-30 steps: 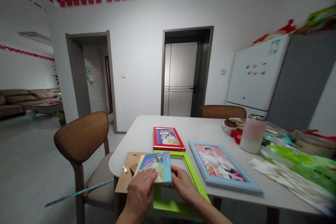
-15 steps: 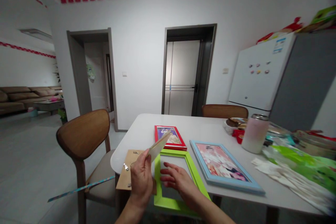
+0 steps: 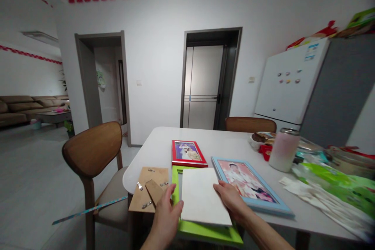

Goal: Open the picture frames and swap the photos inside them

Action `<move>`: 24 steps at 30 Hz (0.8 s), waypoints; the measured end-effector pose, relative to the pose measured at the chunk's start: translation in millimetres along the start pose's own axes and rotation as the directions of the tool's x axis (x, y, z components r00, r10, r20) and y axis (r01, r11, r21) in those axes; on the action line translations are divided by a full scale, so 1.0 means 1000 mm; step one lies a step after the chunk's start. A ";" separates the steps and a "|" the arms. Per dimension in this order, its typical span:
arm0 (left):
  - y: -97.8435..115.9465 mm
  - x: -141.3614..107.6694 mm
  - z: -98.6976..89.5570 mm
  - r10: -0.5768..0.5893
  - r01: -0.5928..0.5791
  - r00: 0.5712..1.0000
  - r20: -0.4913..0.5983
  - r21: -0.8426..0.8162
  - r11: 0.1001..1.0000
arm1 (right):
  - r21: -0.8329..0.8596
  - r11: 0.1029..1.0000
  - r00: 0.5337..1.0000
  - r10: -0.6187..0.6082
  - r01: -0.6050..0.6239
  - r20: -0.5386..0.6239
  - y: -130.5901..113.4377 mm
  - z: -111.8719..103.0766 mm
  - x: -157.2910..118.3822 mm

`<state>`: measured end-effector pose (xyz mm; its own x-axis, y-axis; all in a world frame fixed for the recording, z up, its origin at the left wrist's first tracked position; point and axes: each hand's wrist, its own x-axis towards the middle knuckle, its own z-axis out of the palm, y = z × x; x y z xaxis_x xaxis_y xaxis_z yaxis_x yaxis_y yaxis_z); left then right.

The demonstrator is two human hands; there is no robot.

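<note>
A white rectangular board (image 3: 205, 199) lies over the opening of a lime-green picture frame (image 3: 202, 229), slightly askew. My right hand (image 3: 233, 203) grips the board's right edge, thumb on top and fingers underneath. At the board's left edge, my left hand (image 3: 166, 213) is open, thumb and index finger apart, over the frame's left side. A brown backing board (image 3: 137, 199) with metal clips and a stand leg lies left of the frame, partly hidden by that hand. Behind is a red-framed photo (image 3: 175, 158); a blue-framed photo (image 3: 271, 205) lies to the right.
The white table (image 3: 164, 134) also bears a pink-and-white bottle (image 3: 284, 150), white cloth gloves (image 3: 319, 203) and a green plastic package (image 3: 340, 185) on the right. Wooden chairs stand at the left (image 3: 95, 144) and far side (image 3: 250, 124). A refrigerator (image 3: 288, 93) stands behind.
The white board, tilted up in my left hand before, now lies flat over the green frame. My left hand has let go and moved lower; my right hand has moved right and taken its edge.
</note>
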<state>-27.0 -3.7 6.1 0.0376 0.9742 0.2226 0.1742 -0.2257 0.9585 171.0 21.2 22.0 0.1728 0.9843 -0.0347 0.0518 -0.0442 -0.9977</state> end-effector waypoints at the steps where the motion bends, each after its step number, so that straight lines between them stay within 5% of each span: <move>1: 0.001 -0.003 -0.002 0.020 -0.026 0.999 0.047 0.136 0.990 | -0.011 0.999 0.999 0.039 -0.039 0.024 0.001 0.000 0.002; 4: 0.006 -0.010 -0.003 0.042 -0.104 0.985 0.169 0.378 0.920 | -0.078 0.996 0.998 0.051 -0.048 0.046 0.003 0.005 0.009; 9: 0.003 -0.010 -0.006 0.076 -0.203 0.959 0.274 0.471 0.858 | -0.335 0.938 0.996 -0.089 0.084 -0.002 0.004 0.014 0.017; 15: 0.003 -0.011 -0.012 0.106 -0.250 0.950 0.295 0.511 0.822 | -0.746 0.627 0.960 -0.273 0.222 0.056 0.000 0.008 0.017; 19: 0.007 -0.011 -0.041 0.094 -0.247 0.953 0.289 0.556 0.794 | -0.871 0.434 0.947 -0.307 0.229 0.096 0.001 0.004 0.016; 24: -0.009 -0.002 -0.084 0.022 -0.159 0.983 0.183 0.781 0.604 | -0.899 0.383 0.942 -0.327 0.212 0.083 0.004 0.007 0.014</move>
<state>-111.4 -3.8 11.7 0.2210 0.9531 0.2070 0.8680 -0.2890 0.4038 166.8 35.7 17.4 0.0645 0.9554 0.2883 0.9407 0.0383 -0.3372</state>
